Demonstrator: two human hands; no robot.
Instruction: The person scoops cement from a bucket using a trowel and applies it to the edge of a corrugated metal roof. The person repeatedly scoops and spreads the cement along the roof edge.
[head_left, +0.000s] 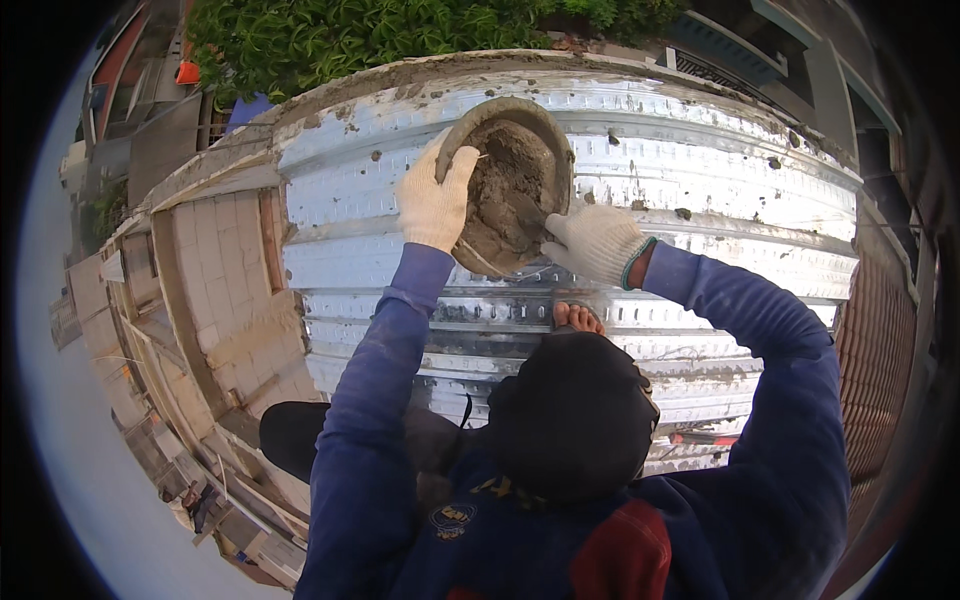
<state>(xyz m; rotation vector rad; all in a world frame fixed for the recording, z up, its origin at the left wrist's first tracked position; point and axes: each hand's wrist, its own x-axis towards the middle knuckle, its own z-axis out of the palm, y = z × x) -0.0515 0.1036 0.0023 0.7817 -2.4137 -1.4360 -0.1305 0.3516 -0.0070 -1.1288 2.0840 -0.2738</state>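
A bucket [500,170] of wet grey mortar sits tilted on ribbed silver metal sheeting [740,150]. My left hand [435,190], in a cream knit glove, is closed on the bucket's left rim. My right hand [595,243], in a similar glove with a green cuff, grips a trowel [528,220] whose blade is in the mortar. The trowel's handle is mostly hidden by the glove.
A mortar-streaked ledge [420,70] borders the sheeting, with leafy green plants [380,30] beyond. At left lies an unfinished block structure [225,270] below, at right a tiled roof [875,340]. My bare foot [577,315] rests on the sheeting.
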